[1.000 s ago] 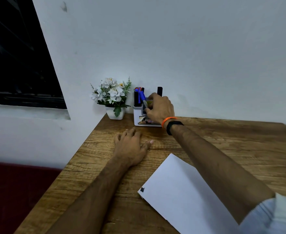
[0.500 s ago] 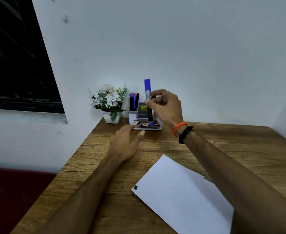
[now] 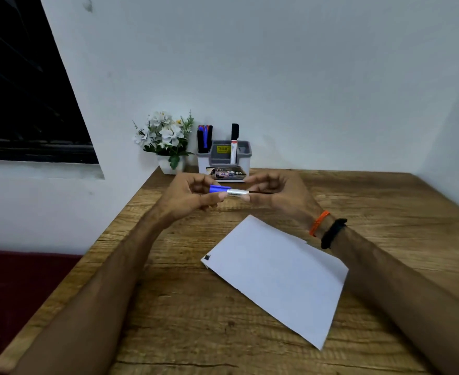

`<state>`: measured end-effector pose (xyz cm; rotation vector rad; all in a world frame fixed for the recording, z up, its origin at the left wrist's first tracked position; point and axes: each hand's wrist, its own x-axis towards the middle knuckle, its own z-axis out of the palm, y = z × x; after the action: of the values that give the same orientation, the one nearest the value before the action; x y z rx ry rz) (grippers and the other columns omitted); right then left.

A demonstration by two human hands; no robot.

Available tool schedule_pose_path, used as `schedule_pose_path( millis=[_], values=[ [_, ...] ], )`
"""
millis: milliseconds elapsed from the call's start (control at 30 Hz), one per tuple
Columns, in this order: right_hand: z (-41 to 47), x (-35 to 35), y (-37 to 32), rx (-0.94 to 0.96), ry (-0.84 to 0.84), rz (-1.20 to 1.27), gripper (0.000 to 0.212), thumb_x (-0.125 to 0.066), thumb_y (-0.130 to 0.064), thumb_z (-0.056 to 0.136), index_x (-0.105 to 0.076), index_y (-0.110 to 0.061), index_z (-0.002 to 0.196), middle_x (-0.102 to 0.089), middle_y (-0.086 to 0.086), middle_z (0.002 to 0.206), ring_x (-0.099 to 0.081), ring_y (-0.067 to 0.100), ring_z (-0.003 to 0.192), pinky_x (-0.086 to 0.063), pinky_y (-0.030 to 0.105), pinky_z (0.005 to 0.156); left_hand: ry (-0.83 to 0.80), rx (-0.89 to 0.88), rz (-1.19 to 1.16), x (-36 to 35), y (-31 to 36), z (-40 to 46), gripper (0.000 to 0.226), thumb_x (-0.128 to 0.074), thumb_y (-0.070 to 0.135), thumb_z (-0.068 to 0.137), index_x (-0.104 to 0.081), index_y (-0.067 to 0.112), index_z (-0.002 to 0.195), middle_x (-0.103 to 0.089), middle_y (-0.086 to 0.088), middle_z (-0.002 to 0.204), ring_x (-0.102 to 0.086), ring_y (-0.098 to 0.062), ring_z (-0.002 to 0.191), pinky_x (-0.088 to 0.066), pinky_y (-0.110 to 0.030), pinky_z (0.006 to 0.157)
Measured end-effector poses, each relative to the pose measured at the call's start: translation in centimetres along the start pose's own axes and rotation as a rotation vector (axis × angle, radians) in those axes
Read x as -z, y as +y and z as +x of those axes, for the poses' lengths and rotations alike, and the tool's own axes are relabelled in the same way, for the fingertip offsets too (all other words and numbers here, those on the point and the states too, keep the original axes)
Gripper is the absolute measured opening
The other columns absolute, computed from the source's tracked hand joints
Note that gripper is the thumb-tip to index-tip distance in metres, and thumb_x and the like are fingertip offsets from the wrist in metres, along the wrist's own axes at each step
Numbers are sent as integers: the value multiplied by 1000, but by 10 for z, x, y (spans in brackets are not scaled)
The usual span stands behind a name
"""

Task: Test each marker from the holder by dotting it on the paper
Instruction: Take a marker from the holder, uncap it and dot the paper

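Paper shows one dark mark; I see both hands, left and right, pinching the blue marker, holder markers untested.

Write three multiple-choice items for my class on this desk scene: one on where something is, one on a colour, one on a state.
1. Where is the flower pot?
A. left of the holder
B. on the paper
C. right of the holder

2. What colour is the cap of the held marker?
A. red
B. blue
C. green

3. How is that marker held?
A. left hand only
B. lying on the table
C. by both hands, with the right hand

Answers:
A, the pot stands left of the holder.
B, the cap end is blue.
C, each hand grips one end.
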<state>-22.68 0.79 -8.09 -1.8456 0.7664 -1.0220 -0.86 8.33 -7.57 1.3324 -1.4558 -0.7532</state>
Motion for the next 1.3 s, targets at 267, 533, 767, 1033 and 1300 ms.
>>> schedule_pose_path(
  millis=[267,533,767,1033,1300],
  values=[
    [-6,-2,14,-113,-9,274,40,-86,-9,65,-73,-6,103,-76,10,92,-71,21,87,-57,38,85,-163,14,168,-16,3,0,20,-74,19,81,-71,7,96,-73,-9,79,-68,-15,63,-54,-26,57],
    [-9,-16,4,-123,-67,314,34,-74,-31,81,-73,3,87,-71,14,78,-58,27,65,-50,33,63,-190,-140,490,-27,-4,0,23,-57,34,94,-61,15,80,-62,-1,68,-56,-12,60,-44,-29,57],
    [-7,-27,-1,-187,-118,309,33,-64,-18,93,-69,-18,60,-64,10,66,-50,13,49,-37,22,46,-197,-272,531,-31,-5,-1,34,-45,46,93,-55,20,75,-54,1,67,-45,-11,58,-36,-27,54],
    [-12,-26,2,-193,-123,335,25,-70,-16,89,-59,-15,67,-66,4,64,-50,9,49,-40,19,45,-248,-336,495,-34,-3,-4,17,-50,24,99,-60,35,91,-61,25,77,-57,5,73,-39,-12,64],
    [-8,-25,0,-178,-172,450,38,-65,-7,91,-62,-20,55,-63,2,57,-45,6,43,-35,17,41,-272,-326,409,-32,-1,-2,20,-50,31,97,-69,27,102,-70,18,95,-65,-1,93,-53,-29,81]
  ],
)
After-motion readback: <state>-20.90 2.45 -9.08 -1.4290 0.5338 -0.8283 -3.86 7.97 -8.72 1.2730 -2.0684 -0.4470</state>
